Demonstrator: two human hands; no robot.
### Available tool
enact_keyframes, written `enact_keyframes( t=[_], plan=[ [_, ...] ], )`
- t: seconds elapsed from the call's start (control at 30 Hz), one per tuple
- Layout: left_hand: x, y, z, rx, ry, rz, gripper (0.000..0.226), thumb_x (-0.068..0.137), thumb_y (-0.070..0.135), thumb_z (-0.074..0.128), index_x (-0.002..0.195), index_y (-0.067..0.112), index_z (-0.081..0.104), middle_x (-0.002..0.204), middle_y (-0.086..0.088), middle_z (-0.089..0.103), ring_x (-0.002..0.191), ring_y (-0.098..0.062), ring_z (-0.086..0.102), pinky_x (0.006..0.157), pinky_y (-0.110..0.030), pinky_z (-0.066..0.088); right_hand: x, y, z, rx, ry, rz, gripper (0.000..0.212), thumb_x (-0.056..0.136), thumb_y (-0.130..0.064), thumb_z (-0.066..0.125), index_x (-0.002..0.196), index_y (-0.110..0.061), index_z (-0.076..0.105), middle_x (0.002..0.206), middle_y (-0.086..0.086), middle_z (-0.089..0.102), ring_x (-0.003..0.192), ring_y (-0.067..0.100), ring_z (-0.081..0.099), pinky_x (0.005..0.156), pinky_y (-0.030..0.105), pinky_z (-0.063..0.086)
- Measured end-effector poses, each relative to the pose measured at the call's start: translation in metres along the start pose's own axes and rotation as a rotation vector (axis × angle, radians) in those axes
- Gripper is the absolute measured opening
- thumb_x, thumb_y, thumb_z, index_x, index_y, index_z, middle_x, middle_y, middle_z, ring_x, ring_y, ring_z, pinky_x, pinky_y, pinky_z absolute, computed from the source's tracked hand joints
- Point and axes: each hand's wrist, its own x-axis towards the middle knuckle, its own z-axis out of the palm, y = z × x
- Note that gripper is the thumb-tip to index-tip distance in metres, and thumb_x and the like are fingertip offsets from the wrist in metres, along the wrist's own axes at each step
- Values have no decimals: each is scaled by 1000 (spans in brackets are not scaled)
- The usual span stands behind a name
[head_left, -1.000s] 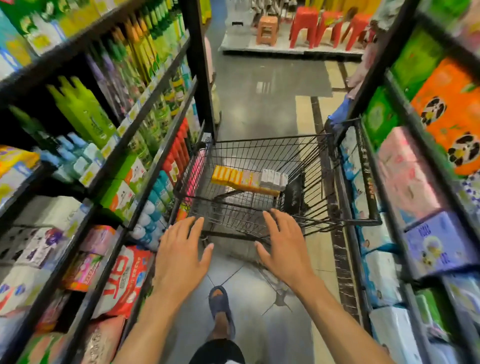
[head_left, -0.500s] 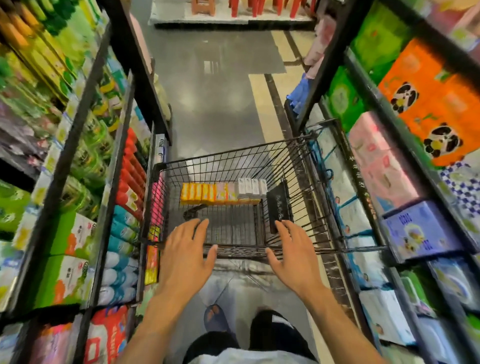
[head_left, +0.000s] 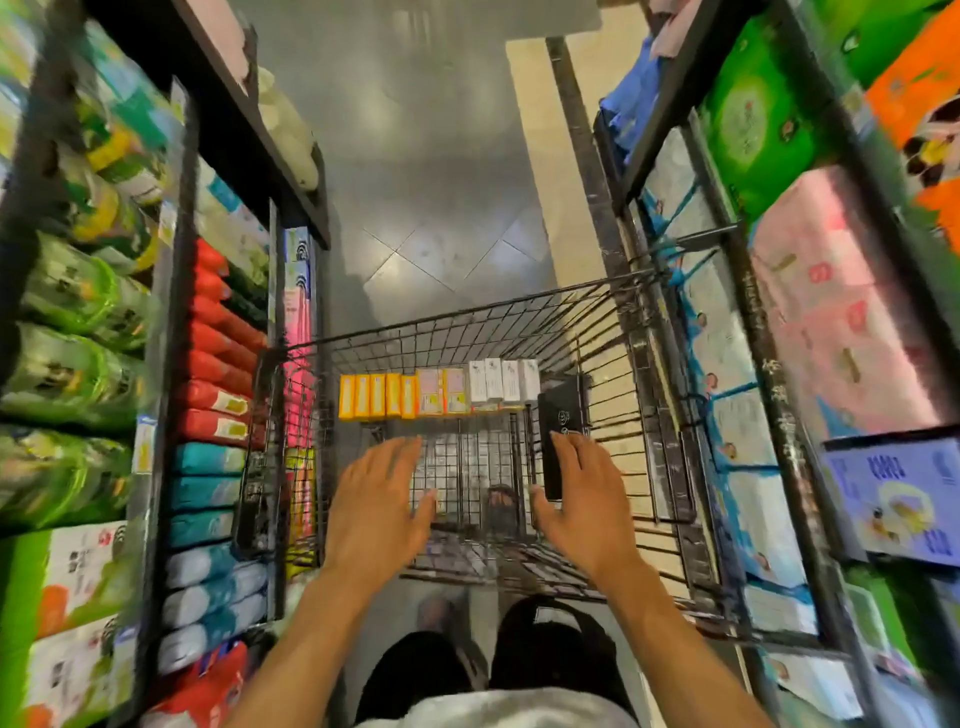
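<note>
A black wire shopping cart (head_left: 467, 325) stands in the aisle right in front of me. Against its far wall stands a row of small boxes: orange ones (head_left: 376, 396), pink ones (head_left: 443, 391) and white ones (head_left: 501, 382). A flat black pack (head_left: 561, 415) leans at the right end of the row. My left hand (head_left: 376, 509) and my right hand (head_left: 582, 509) lie flat over the cart's near edge, fingers straight and spread, holding nothing. The right fingertips are close to the black pack. The cart's handle is hidden under my palms.
A dark shelf rack (head_left: 171, 322) with green bags and red, teal and white packs crowds the cart's left side. Another rack (head_left: 763, 332) with tissue packs and boxes stands close on the right. Grey tiled floor (head_left: 431, 156) runs ahead between them. My legs (head_left: 545, 649) are behind the cart.
The cart has rolled forward along the aisle and straightened between the racks. My view has tilted down. Both hands stay flat at the near edge, now reaching further over the basket.
</note>
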Motion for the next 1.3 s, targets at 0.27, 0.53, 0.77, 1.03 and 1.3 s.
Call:
enact_keyframes(
  t=[0.27,0.53,0.77,1.03,1.3],
  plan=[
    [114,0,35,27,-183,-86,67,97,48,59,152,14,43,152,-10,49,140,-31,44,113,-46,40,109,25,31,1,-158,-69,77,94,-47,68,154,-8,42,152,16,47,141,36,42,117,50,41],
    [201,-35,137,-111,-286,-58,71,91,42,68,149,13,41,147,-14,50,135,-36,47,110,-51,44,202,40,109,55,-242,-81,74,93,-43,69,153,-9,42,150,19,48,140,37,43,114,50,43],
    [253,-58,235,-189,-239,-32,89,81,32,76,155,14,30,154,-22,45,138,-44,48,113,-60,42,264,65,193,17,-217,-140,87,80,-29,80,152,2,43,152,27,46,142,45,40,125,53,26],
    [292,-63,290,-229,-259,-43,108,74,22,88,160,11,25,163,-13,32,149,-32,31,121,-44,28,295,69,237,-89,-257,-117,103,75,-30,87,160,-13,31,163,12,33,152,35,24,128,51,18],
    [286,-74,280,-300,-174,-80,99,70,39,88,151,9,39,148,-10,47,134,-24,45,112,-37,38,295,58,237,-147,-172,-120,102,67,-34,92,152,-13,40,153,15,40,146,35,29,125,52,18]
  ],
)
